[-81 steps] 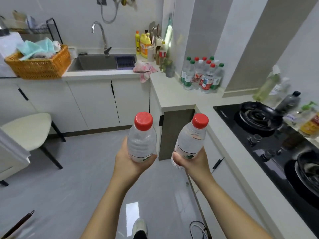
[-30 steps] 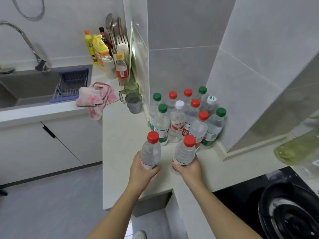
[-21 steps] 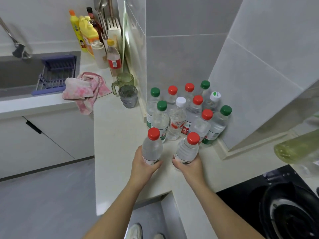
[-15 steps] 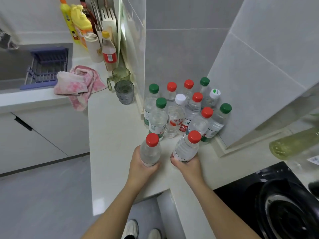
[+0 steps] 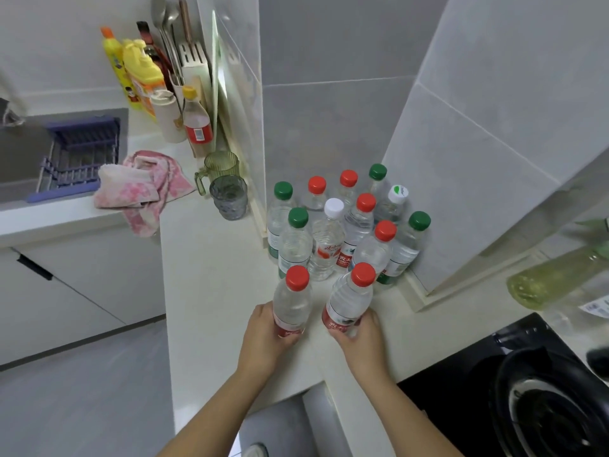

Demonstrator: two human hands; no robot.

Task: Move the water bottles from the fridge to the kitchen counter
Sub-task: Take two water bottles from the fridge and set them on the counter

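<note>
My left hand (image 5: 263, 338) grips a clear red-capped water bottle (image 5: 293, 300) low on its body. A second red-capped bottle (image 5: 351, 298) is gripped near its base by my right hand (image 5: 362, 338). Both stand upright at the white kitchen counter (image 5: 211, 291), side by side; whether their bases touch it is hidden by my fingers. Just behind them a cluster of several water bottles (image 5: 342, 222) with green, red and white caps fills the tiled corner.
Two glass mugs (image 5: 227, 189) and a pink cloth (image 5: 138, 189) lie on the counter to the left, with detergent bottles (image 5: 138, 74) and a sink (image 5: 66, 150) beyond. A black gas stove (image 5: 527, 397) sits at lower right, an oil bottle (image 5: 553, 278) above it.
I walked from the floor up to the counter with both bottles, then lowered them down in front of the bottle cluster. My grip on each has slid lower.
</note>
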